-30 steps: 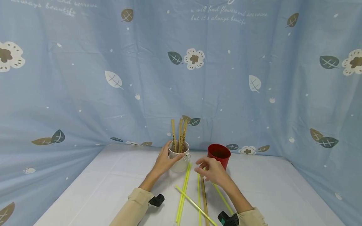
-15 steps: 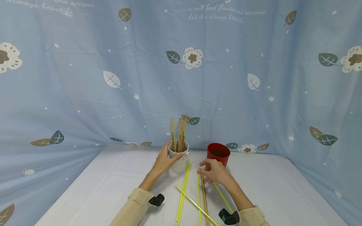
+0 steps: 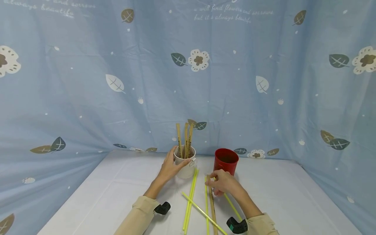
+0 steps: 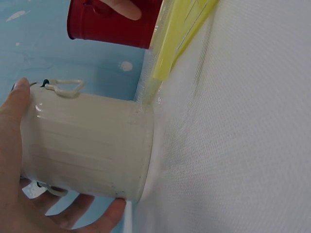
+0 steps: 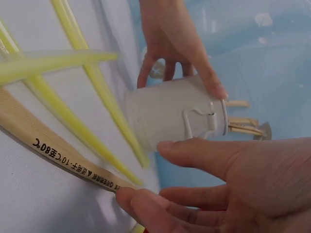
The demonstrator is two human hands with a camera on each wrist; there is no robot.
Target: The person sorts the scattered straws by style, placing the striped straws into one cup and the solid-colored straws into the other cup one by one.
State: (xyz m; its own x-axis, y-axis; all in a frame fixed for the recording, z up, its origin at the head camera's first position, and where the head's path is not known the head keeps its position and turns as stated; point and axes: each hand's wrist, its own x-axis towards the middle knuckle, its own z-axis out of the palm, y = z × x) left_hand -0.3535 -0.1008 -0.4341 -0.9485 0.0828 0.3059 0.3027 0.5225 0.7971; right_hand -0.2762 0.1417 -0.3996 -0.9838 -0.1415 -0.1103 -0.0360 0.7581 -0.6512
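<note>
My left hand (image 3: 169,169) holds the white bucket (image 3: 185,168) upright around its side, thumb at the rim and fingers round the far side, as the left wrist view shows. Several brown straws (image 3: 187,138) stand in this bucket. My right hand (image 3: 224,182) is low over the table, in front of the red bucket (image 3: 230,160). In the right wrist view its fingertips are right at the end of a brown straw (image 5: 63,155) with printed text, and the thumb is apart from it. Yellow straws (image 5: 82,126) lie beside the brown one.
More yellow straws (image 3: 190,204) lie on the white tabletop (image 3: 117,189), one slanting across others. A blue patterned curtain (image 3: 147,98) hangs close behind the two buckets.
My right hand has come down and slightly toward me, from above the straws to the brown straw's far end. My left hand stays on the white bucket.
</note>
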